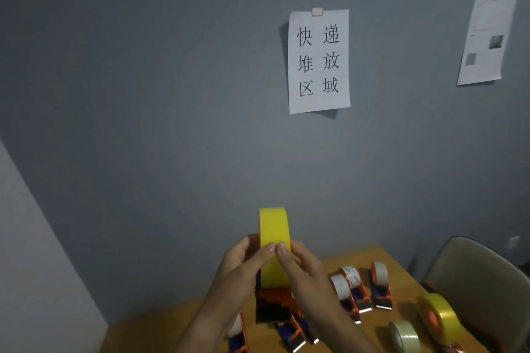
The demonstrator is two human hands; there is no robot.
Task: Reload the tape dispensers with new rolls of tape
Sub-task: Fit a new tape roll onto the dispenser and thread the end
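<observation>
At the lower left of the wooden bench (177, 321), a tape dispenser (239, 334) peeks out beside the person's left forearm, mostly hidden.

The left hand (242, 264) and right hand (304, 269) meet above the bench and hold up an orange and dark blue dispenser (272, 306) loaded with a yellow tape roll (274, 233). The roll stands on edge, its flat outer band facing the camera and its hub axis running left to right. The dispenser's long axis is nearly vertical: the roll sits at the top, and the cutter end points down toward the bench and the camera. The left hand's fingers curl round the left side of the roll and frame, the thumb pressing on the yellow band. The right hand's fingers curl round the right side, its thumb pressed on the band just beside the other thumb, so both hands grip the loaded dispenser.

Below the held dispenser, two more dispensers (295, 335) lie on the bench, partly covered by the right forearm. To the right, three dispensers (361, 289) with pale rolls stand in a close group, blades toward the camera. Further right, a clear tape roll (404, 337) stands on edge on the bench, and a second yellow roll (438, 317) with an orange hub sits just beside it, blurred. A grey chair (484, 284) stands at the bench's right end.

On the grey wall (143, 94), a paper sign (318, 61) with Chinese characters hangs above the hands, and another sheet (486, 40) hangs to the right.
</observation>
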